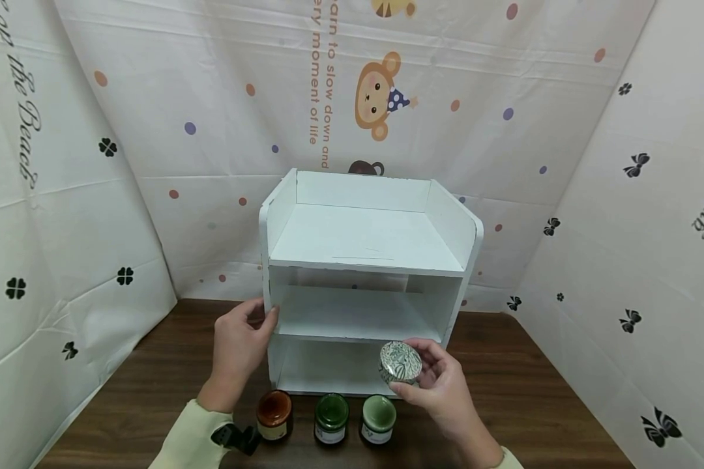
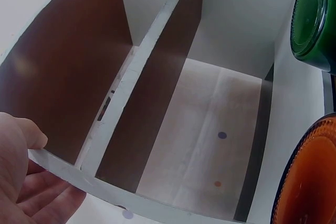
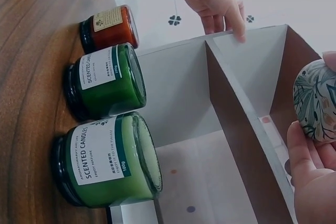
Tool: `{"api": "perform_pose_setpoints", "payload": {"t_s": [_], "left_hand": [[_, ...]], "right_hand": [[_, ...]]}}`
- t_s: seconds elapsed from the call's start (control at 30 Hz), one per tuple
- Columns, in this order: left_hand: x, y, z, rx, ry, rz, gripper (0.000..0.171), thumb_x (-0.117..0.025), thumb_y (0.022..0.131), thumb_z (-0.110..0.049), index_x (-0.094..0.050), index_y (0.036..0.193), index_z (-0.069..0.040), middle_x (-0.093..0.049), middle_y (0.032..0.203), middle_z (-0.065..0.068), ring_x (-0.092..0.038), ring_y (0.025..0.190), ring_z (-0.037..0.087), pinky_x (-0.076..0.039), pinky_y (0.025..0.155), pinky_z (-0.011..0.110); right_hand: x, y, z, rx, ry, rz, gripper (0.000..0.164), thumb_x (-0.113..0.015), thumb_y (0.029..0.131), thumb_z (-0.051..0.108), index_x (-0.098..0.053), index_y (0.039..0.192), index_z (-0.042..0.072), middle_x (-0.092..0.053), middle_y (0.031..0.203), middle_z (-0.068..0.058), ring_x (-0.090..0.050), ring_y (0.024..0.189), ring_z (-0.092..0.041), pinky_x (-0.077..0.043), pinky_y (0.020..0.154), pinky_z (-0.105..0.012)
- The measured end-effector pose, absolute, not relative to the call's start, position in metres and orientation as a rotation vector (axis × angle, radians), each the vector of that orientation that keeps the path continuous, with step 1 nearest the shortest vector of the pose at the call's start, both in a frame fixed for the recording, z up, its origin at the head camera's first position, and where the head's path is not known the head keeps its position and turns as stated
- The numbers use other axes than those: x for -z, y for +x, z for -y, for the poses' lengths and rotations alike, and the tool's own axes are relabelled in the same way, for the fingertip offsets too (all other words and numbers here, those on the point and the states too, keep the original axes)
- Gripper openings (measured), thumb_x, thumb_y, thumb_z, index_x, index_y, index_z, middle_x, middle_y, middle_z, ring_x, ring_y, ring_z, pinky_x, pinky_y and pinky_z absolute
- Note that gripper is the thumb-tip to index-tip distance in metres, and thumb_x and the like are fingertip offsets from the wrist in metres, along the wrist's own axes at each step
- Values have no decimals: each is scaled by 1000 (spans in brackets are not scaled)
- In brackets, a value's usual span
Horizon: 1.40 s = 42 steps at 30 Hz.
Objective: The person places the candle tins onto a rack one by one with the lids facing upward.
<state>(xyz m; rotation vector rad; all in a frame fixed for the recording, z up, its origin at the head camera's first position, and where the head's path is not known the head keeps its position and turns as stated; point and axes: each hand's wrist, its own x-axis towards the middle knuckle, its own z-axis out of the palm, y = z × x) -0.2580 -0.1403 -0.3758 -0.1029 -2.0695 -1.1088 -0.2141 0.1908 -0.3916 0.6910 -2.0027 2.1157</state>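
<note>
My left hand (image 1: pixel 239 345) grips the left side panel of a small white shelf unit (image 1: pixel 364 238), thumb on the inner face and fingers outside. In my right hand (image 1: pixel 440 384) is a round tin (image 1: pixel 400 362) with a green-and-white leaf pattern, pinched between thumb and fingers in front of the lower right of the unit. Three glass candle jars line up before the shelf: amber (image 1: pixel 274 415), dark green (image 1: pixel 331 419) and light green (image 1: pixel 378 419). They stand upside down on dark lids; the right wrist view shows "Scented Candles" on the green jars' labels (image 3: pixel 100 150).
The shelf has a top tray, a middle board (image 1: pixel 358 314) and a bottom board (image 1: pixel 328 378). It stands on a dark wooden table (image 1: pixel 504 417). Printed white cloth (image 1: pixel 211 150) hangs behind and at both sides. A black strap (image 1: pixel 234 438) is on the left wrist.
</note>
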Motion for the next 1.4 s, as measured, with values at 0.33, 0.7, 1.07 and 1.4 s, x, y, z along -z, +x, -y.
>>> {"api": "perform_pose_setpoints", "payload": {"t_s": [0.33, 0.7, 1.07, 1.4], "left_hand": [[377, -258, 141, 1113, -102, 2077, 24, -76, 93, -16, -77, 112, -2, -79, 100, 18, -78, 83, 29, -64, 70, 46], [376, -258, 141, 1122, -99, 2086, 24, -75, 93, -15, -77, 112, -1, -78, 102, 19, -78, 84, 30, -64, 71, 47], [376, -258, 143, 1106, -104, 2087, 24, -76, 93, -16, -77, 111, -1, -79, 101, 18, -78, 83, 30, -64, 71, 47], [375, -258, 143, 1097, -118, 2076, 21, -76, 92, -15, -78, 108, -1, -79, 96, 17, -77, 81, 29, -64, 69, 46]], "right_hand": [[387, -216, -192, -2072, 703, 2045, 64, -81, 73, -14, -52, 130, -15, -69, 118, -4, -68, 106, -12, -59, 92, -24], [379, -218, -193, -2073, 776, 2073, 67, -83, 73, -12, -51, 132, -16, -70, 121, 0, -69, 108, -10, -59, 91, -24], [373, -221, -192, -2121, 836, 2098, 66, -83, 75, -9, -50, 133, -15, -68, 123, -3, -69, 110, -13, -60, 91, -27], [366, -221, -189, -2149, 869, 2103, 67, -83, 75, -9, -49, 133, -15, -65, 124, -7, -68, 111, -14, -60, 92, -27]]}}
